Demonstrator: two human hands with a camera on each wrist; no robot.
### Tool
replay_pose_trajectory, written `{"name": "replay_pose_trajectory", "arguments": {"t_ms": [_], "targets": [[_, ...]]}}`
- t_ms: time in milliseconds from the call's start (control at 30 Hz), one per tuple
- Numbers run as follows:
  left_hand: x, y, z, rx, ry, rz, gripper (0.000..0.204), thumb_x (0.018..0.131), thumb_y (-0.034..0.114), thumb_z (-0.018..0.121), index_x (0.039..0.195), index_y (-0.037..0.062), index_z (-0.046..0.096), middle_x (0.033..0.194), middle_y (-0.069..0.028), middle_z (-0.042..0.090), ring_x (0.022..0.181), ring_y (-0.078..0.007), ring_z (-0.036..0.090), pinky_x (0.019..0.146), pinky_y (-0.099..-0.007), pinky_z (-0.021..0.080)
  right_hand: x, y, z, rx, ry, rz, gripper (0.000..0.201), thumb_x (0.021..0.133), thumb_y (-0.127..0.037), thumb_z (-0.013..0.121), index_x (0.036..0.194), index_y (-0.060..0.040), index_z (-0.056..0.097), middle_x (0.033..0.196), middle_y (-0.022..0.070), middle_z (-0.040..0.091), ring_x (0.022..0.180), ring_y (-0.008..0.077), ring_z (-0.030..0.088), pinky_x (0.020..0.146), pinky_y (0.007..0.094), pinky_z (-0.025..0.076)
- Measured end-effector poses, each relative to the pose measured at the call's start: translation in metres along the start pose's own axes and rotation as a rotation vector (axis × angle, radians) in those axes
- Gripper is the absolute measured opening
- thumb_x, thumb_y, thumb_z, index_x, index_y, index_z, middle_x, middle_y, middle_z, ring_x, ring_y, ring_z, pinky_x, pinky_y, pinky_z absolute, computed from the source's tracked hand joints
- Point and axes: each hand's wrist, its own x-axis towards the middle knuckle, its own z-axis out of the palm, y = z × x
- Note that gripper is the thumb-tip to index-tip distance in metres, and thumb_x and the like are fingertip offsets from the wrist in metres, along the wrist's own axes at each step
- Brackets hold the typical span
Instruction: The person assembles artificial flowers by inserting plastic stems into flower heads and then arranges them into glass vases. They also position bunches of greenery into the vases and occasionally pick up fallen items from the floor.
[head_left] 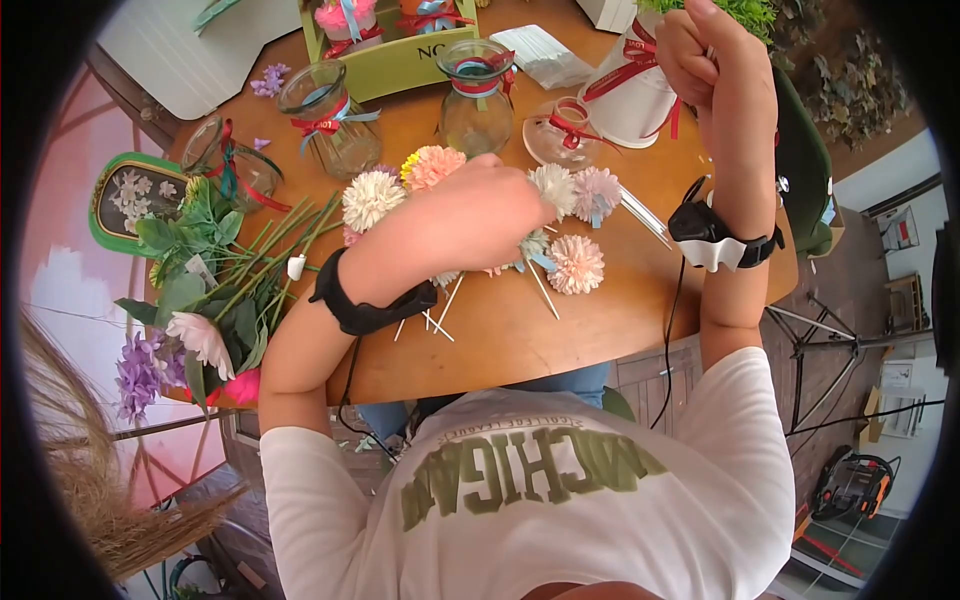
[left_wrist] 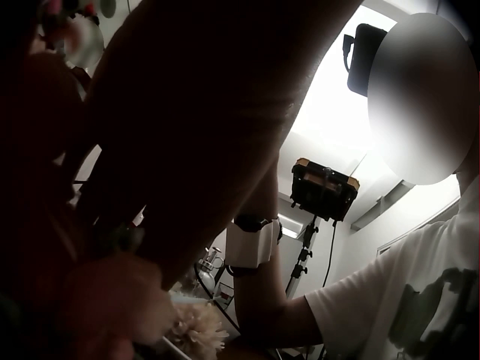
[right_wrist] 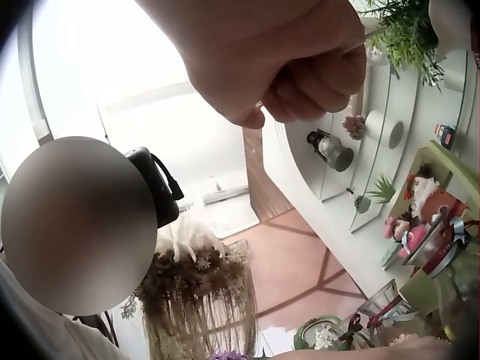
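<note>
My left hand (head_left: 490,210) lies over the cluster of pom-pom flowers in the middle of the table, its fingertips mostly hidden from the head view. Around it are a cream flower (head_left: 373,201), an orange flower (head_left: 434,167) and a peach flower (head_left: 576,264). The left wrist view is very dark, with a pale peach flower (left_wrist: 196,330) below the hand. Raised at the upper right, my right hand (head_left: 715,55) has curled fingers. In the right wrist view, that hand (right_wrist: 300,67) pinches a thin pale stick, of which only small bits show.
Glass vases (head_left: 476,110) and a green box (head_left: 405,62) stand along the back. Leafy stems with a pink flower (head_left: 200,340) lie at the left beside a green-framed tray (head_left: 97,215). A white pot (head_left: 630,95) with a red ribbon is near the right hand; white sticks (head_left: 645,215) lie below.
</note>
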Motion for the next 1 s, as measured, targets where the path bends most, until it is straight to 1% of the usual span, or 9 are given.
{"name": "replay_pose_trajectory", "arguments": {"t_ms": [100, 167, 233, 300, 333, 433, 600, 800, 1000], "targets": [[-0.013, 0.0, -0.022, -0.171, 0.042, -0.105, 0.029, 0.076, 0.012, 0.072, 0.103, 0.0044, 0.067, 0.1, -0.0148, 0.065, 0.096, -0.0343, 0.064, 0.088, -0.0451, 0.049, 0.001, -0.022, 0.018, 0.044, 0.037, 0.058, 0.057, 0.107, -0.038, 0.045, 0.057, -0.0127, 0.034, 0.055, -0.0045, 0.035, 0.049, 0.0079, 0.027, 0.048, 0.0269, 0.02], [-0.023, -0.005, -0.029, -0.256, 0.513, -0.002, 0.029, 0.074, 0.007, 0.071, 0.102, 0.002, 0.064, 0.096, -0.0155, 0.063, 0.093, -0.0356, 0.064, 0.086, -0.0444, 0.05, 0.003, -0.018, 0.011, 0.176, -0.006, 0.103, 0.054, 0.108, -0.037, 0.046, 0.061, -0.0115, 0.038, 0.055, -0.004, 0.037, 0.049, 0.0075, 0.029, 0.048, 0.0261, 0.022], [-0.027, -0.006, -0.041, -0.263, 0.619, -0.017, 0.031, 0.074, 0.005, 0.07, 0.104, 0.0009, 0.063, 0.098, -0.015, 0.063, 0.094, -0.0344, 0.064, 0.086, -0.0407, 0.052, 0.008, -0.006, -0.007, 0.302, -0.053, 0.144, 0.051, 0.11, -0.035, 0.046, 0.065, -0.0104, 0.041, 0.056, -0.0034, 0.04, 0.049, 0.007, 0.032, 0.048, 0.0252, 0.024], [-0.031, -0.007, -0.049, -0.245, 0.89, -0.129, 0.036, 0.073, 0.003, 0.071, 0.108, 0.0015, 0.063, 0.103, -0.0137, 0.065, 0.097, -0.0323, 0.064, 0.088, -0.0371, 0.052, 0.018, 0.01, -0.029, 0.07, -0.435, 0.111, 0.025, 0.106, -0.027, 0.054, 0.102, -0.0044, 0.064, 0.08, -0.0024, 0.062, 0.065, 0.0038, 0.054, 0.055, 0.0212, 0.038], [-0.034, -0.007, -0.052, -0.253, 0.912, -0.176, 0.039, 0.073, 0.003, 0.072, 0.111, 0.0019, 0.063, 0.106, -0.0127, 0.065, 0.098, -0.0311, 0.064, 0.089, -0.0361, 0.051, 0.004, -0.007, 0.004, -0.324, -0.242, 0.005, 0.032, 0.104, -0.033, 0.056, 0.093, -0.0045, 0.065, 0.076, -0.0055, 0.057, 0.062, 0.0029, 0.048, 0.052, 0.0217, 0.032], [-0.035, -0.008, -0.054, -0.281, 1.008, -0.164, 0.037, 0.073, 0.002, 0.071, 0.11, 0.0016, 0.064, 0.104, -0.0121, 0.065, 0.097, -0.0313, 0.063, 0.089, -0.0369, 0.05, -0.003, -0.001, 0.023, -0.654, -0.338, 0.046, 0.037, 0.094, -0.036, 0.072, 0.084, -0.0013, 0.064, 0.063, 0.0055, 0.054, 0.058, 0.0117, 0.051, 0.055, 0.0314, 0.041], [-0.032, -0.011, -0.051, -0.277, 1.036, -0.116, 0.036, 0.073, 0.001, 0.071, 0.108, 0.0012, 0.064, 0.102, -0.0119, 0.063, 0.096, -0.0304, 0.063, 0.089, -0.0366, 0.05, -0.008, -0.004, 0.041, -0.648, -0.414, -0.014, 0.022, 0.095, -0.022, 0.069, 0.095, -0.0005, 0.067, 0.064, 0.0162, 0.057, 0.056, 0.0281, 0.056, 0.056, 0.0398, 0.043], [-0.038, -0.018, -0.053, -0.195, 1.065, -0.149, 0.03, 0.075, 0.003, 0.07, 0.104, 0.0004, 0.063, 0.098, -0.0124, 0.063, 0.092, -0.0302, 0.063, 0.084, -0.0371, 0.05, -0.004, 0.01, 0.028, -0.779, -0.506, -0.264, 0.012, 0.098, -0.013, 0.067, 0.102, -0.0012, 0.067, 0.073, 0.0092, 0.061, 0.062, 0.0165, 0.053, 0.058, 0.0317, 0.045], [-0.044, -0.026, -0.053, -0.224, 0.848, -0.187, 0.025, 0.081, 0.009, 0.073, 0.104, 0.0016, 0.066, 0.098, -0.0128, 0.065, 0.09, -0.0311, 0.064, 0.081, -0.0387, 0.052, 0.002, -0.004, 0.006, -0.679, -0.296, -0.044, 0.03, 0.102, -0.029, 0.065, 0.093, -0.0007, 0.067, 0.068, 0.0096, 0.06, 0.062, 0.0166, 0.058, 0.057, 0.0315, 0.044]]}}
